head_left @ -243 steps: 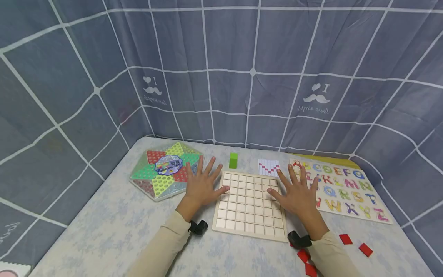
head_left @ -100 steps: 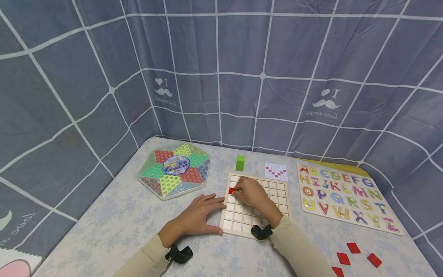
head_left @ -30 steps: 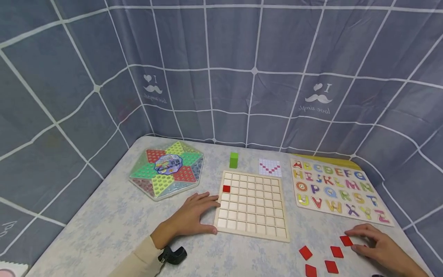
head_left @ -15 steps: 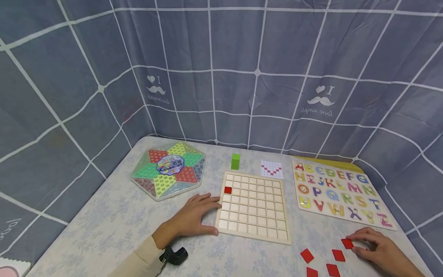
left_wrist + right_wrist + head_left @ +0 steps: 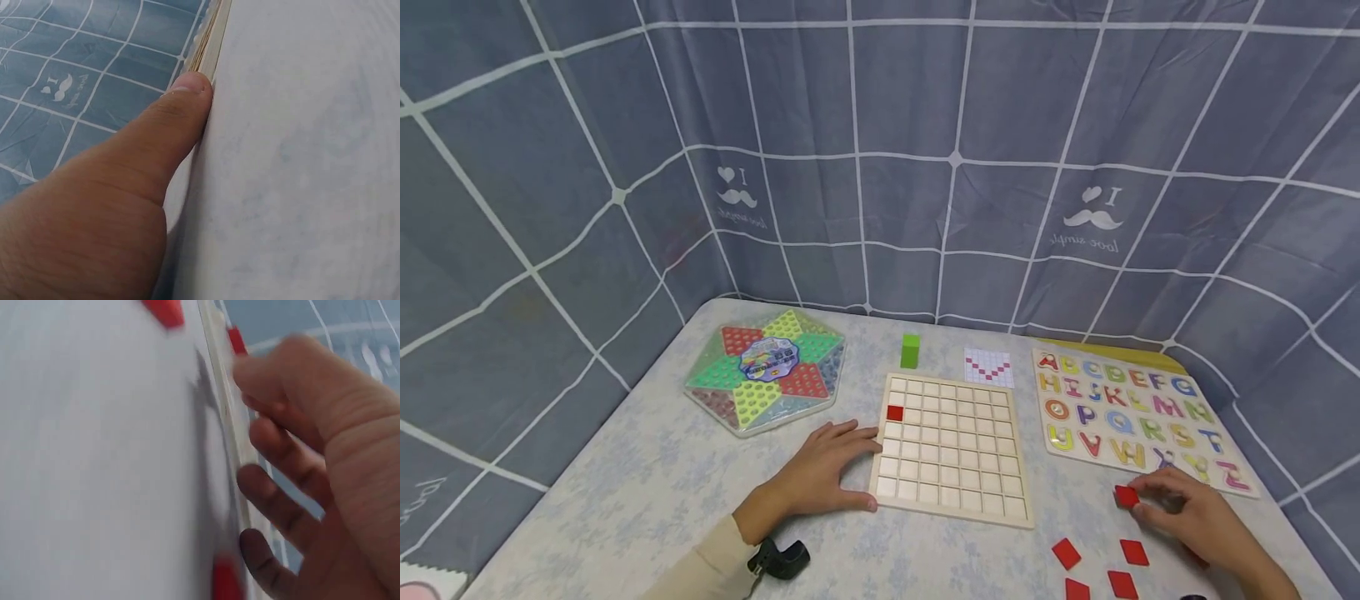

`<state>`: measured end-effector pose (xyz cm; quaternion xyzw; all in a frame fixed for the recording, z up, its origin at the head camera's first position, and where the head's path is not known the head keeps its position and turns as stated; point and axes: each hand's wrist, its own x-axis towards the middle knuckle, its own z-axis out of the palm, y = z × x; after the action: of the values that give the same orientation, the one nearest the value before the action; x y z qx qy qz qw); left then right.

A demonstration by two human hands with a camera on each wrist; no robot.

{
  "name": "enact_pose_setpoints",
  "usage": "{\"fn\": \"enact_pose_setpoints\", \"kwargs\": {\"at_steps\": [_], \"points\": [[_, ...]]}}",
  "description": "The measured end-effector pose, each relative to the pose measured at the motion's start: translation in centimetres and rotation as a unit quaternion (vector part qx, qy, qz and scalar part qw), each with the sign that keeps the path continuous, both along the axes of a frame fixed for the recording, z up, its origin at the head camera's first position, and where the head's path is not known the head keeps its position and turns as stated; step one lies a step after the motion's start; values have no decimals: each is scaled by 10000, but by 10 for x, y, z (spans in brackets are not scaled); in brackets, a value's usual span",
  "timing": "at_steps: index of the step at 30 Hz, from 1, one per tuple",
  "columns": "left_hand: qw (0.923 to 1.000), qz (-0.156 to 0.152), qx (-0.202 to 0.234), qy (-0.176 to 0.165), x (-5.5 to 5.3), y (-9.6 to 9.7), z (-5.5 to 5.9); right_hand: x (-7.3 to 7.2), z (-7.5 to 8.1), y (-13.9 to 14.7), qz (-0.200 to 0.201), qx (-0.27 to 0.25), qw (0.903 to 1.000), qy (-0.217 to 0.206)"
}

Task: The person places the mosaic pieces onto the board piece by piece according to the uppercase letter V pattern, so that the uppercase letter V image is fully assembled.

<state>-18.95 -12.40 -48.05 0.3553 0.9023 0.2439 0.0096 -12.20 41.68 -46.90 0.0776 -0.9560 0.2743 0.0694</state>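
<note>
My right hand (image 5: 1198,512) pinches a red square tile (image 5: 1126,497) between thumb and fingers, near the front edge of the alphabet board. In the right wrist view that tile (image 5: 237,340) sticks out past the fingertips, and the other fingers are loosely bent. My left hand (image 5: 820,471) rests at the left side of a wooden grid board (image 5: 1022,508), fingers relaxed. The left wrist view has its thumb (image 5: 172,115) against the board's edge. One red tile (image 5: 895,412) lies in the grid's leftmost column, third row from the back.
Several loose red tiles (image 5: 1122,584) lie at the front right. Behind the grid stand a green block (image 5: 910,351) and a card (image 5: 988,367) with a V-shaped pattern. An alphabet board (image 5: 1138,421) lies right, a hexagonal Chinese checkers set (image 5: 767,371) left.
Both hands were spread over the bare grid at first. My right hand set one red tile in it, reached right, and now has lifted another, moving left and away. The left hand stays put lately.
</note>
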Motion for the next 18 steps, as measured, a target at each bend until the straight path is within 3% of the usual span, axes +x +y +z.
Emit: {"fn": "enact_pose_setpoints", "kwargs": {"at_steps": [4, 8, 13, 18], "points": [[10000, -7, 34, 56, 1, 0, 0, -18, 10, -22, -18, -133, 9980, 616], [10000, -11, 35, 32, 1, 0, -1, -41, 22, -49, 65, -401, 9954, 863], [10000, -21, 61, -14, 1, 0, -1, -72, 30, -104, 479, -811, 9911, 944], [10000, -1, 27, -36, 1, 0, 0, -98, 27, -175, 1089, -1225, 9837, 735]]}}
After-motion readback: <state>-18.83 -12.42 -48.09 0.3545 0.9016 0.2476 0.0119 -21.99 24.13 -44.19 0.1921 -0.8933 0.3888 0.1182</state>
